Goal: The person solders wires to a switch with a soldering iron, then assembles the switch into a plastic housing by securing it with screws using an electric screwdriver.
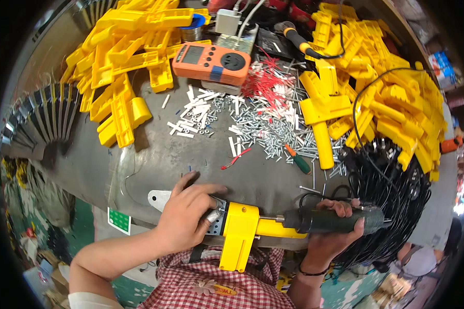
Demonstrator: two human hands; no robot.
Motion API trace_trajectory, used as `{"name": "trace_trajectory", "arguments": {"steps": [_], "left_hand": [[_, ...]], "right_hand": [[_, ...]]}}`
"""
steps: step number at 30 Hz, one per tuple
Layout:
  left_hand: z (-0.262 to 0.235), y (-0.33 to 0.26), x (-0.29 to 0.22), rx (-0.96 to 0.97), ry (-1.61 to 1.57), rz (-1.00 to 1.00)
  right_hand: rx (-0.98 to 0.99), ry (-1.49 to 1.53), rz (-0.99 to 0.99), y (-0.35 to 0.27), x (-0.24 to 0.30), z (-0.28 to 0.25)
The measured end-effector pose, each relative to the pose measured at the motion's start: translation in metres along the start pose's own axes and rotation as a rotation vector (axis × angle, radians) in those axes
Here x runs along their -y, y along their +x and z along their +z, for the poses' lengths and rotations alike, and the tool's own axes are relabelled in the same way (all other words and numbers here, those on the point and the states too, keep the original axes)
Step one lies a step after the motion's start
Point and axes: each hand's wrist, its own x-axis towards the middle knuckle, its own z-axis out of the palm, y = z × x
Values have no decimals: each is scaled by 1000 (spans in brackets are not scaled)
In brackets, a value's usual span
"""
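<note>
Item in hand: yellow plastic housing (241,233), T-shaped, at the near edge of the bench (154,154), just in front of the person's checked shirt (216,288); its stem hangs down over the edge.
Fitted part: a metal bracket (162,197) runs out of the housing's left side and lies flat on the bench.
Long axis: left to right across the view, bracket end to the person's left, driver end to the right.
Left hand (188,216): closed down over the housing's left end and bracket, fingers curled on top, pinning it.
Right hand (340,226): wrapped around the dark green electric screwdriver (335,220), whose bit points left into the housing's right side (the tip itself is hidden).
Nearer hand: the left touches the housing directly; the right reaches it only through the tool.
Mid-bench: a spread of small silver screws (273,134), white plastic clips (196,116), red wire pieces (265,82), and a green-handled screwdriver (298,160).
Far bench: orange multimeter (211,62) on a small box.
Left stock: heap of yellow housings (123,56).
Right stock: larger heap of like yellow parts (386,98), with a tangle of black cables (392,190) below it.
</note>
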Motion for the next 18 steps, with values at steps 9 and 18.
{"name": "trace_trajectory", "arguments": {"steps": [9,18], "left_hand": [[1,-2,2,52,21,22],[2,-1,1,37,2,21]], "right_hand": [[30,-96,-21,-2,-5,5],[32,-107,-25,0,-5,5]]}}
